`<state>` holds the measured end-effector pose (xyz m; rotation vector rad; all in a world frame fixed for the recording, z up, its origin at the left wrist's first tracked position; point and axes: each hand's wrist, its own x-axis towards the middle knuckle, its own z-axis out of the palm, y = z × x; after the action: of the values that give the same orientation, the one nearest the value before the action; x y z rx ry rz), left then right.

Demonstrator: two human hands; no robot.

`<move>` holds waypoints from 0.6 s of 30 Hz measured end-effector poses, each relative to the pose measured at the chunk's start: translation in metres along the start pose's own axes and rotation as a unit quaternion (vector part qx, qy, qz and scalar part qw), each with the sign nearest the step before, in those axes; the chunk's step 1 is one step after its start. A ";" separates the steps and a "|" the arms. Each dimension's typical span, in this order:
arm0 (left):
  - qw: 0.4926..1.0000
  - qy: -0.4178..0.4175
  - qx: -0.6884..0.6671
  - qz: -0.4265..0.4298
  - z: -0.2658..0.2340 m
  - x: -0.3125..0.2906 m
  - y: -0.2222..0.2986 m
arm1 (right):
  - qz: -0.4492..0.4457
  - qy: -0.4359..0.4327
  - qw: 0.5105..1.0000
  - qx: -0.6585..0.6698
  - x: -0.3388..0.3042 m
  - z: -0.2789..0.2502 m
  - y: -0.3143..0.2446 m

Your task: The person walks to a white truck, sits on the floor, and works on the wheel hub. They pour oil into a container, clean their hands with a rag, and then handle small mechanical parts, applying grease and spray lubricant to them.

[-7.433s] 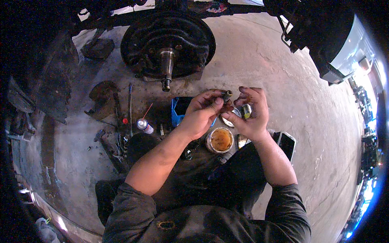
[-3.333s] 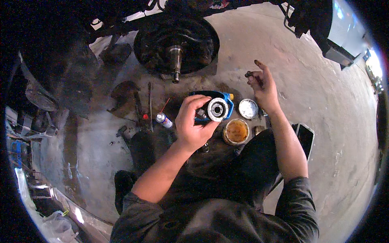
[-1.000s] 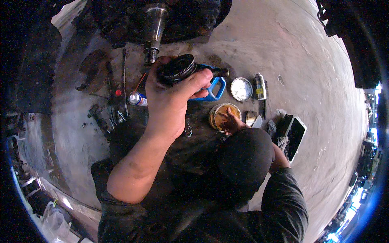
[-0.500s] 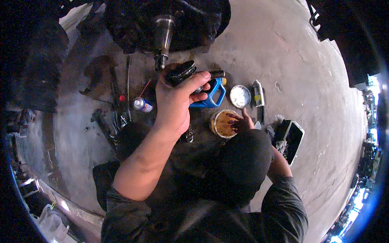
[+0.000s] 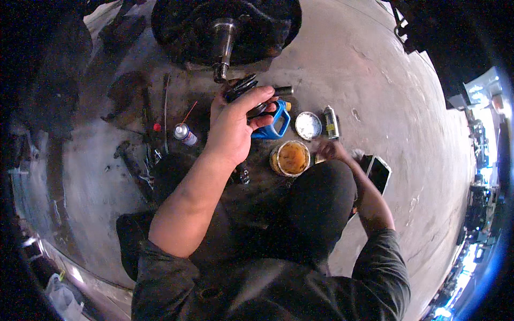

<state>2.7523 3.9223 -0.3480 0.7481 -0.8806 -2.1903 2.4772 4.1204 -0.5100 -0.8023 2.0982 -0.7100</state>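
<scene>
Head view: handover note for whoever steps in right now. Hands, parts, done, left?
Left hand: raised, gripping a dark round bearing part just below the bare axle spindle.
Right hand: low on the floor beside the open grease tub, blurred; whether it holds anything cannot be told.
Nearby: blue jug, round lid, small can, spray can, phone.
Done: part in hand, near the spindle.
Left: part not yet on the spindle.
</scene>
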 end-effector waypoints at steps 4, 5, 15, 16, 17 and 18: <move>1.000 -0.001 -0.003 0.014 0.001 0.001 0.002 | 0.064 -0.079 0.994 -0.044 0.002 0.069 0.054; 1.000 0.000 -0.012 0.015 0.005 0.001 0.002 | 0.078 -0.087 0.992 -0.049 0.001 0.080 0.067; 0.999 0.019 -0.021 0.017 0.010 0.007 -0.001 | 0.106 -0.128 0.985 -0.054 0.017 0.107 0.094; 0.999 0.023 -0.022 0.017 0.012 0.006 -0.001 | 0.103 -0.128 0.985 -0.052 0.018 0.105 0.095; 1.000 0.018 -0.019 0.017 0.012 0.006 -0.001 | 0.101 -0.129 0.985 -0.052 0.018 0.104 0.095; 1.000 0.012 -0.018 0.017 0.013 0.006 0.000 | 0.100 -0.129 0.985 -0.051 0.018 0.100 0.095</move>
<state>2.7397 3.9229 -0.3422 0.7357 -0.8347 -2.1578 2.5197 4.1468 -0.6399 -0.6868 1.9564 -0.3713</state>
